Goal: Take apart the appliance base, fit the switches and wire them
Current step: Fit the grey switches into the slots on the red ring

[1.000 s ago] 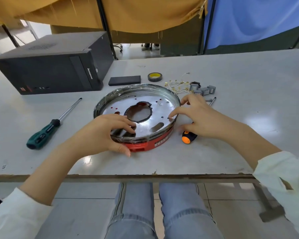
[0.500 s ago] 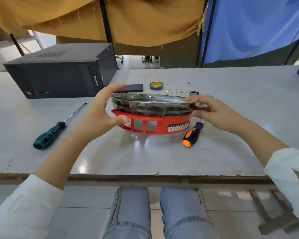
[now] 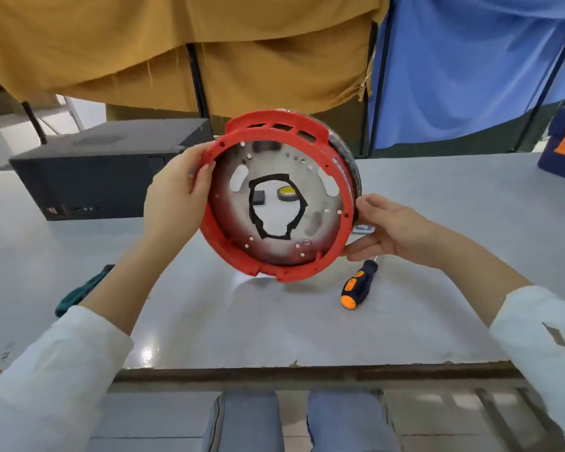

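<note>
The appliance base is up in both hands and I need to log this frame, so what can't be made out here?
Head view:
- Green screwdriver: mostly hidden by the left forearm.
- Orange-handled screwdriver: its shaft runs behind the right hand.
- Tape roll and flat black item: seen only through the appliance base's centre hole.
- Switches, wires: behind the base.
- Left hand fingers: behind the rim.
</note>
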Motion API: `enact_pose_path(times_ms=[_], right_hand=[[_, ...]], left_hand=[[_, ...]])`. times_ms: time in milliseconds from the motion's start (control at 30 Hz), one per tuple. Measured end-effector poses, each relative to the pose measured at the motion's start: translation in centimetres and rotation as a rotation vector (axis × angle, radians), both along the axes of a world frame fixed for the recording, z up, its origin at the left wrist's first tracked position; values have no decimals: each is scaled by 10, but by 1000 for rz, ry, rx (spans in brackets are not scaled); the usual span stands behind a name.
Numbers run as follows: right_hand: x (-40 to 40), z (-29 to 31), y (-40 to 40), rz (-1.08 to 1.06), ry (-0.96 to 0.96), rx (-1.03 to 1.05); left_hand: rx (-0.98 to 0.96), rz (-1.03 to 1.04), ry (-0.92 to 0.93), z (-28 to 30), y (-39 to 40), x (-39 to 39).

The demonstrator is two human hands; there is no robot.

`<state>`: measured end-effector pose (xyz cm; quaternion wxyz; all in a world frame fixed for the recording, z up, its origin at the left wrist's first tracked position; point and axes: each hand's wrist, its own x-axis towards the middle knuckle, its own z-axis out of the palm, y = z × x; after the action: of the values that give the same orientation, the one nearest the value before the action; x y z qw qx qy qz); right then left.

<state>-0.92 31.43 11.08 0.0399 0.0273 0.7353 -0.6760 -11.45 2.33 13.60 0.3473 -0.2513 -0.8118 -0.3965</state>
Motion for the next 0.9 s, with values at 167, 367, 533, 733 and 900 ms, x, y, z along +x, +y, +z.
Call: enact_pose_path(times_ms=[167,367,533,733,900], right_hand=[[-13,-7,-7,-64,-35,137],[-30,-19,-6,11,-245,543],[-45,-26,-3,-28,-264,757],[-67,-39,-4,85,-235,925],[-78,-45,8,86,-136,851]], left_hand=[[-296,223,-70,-9,-5,-16],[-619,164,-417,-25,-4,-40],[-775,139,-560,-44,8,-53],[-917,129,-654,-42,1,-71],[-650,-174,-671,-49,11,-79]])
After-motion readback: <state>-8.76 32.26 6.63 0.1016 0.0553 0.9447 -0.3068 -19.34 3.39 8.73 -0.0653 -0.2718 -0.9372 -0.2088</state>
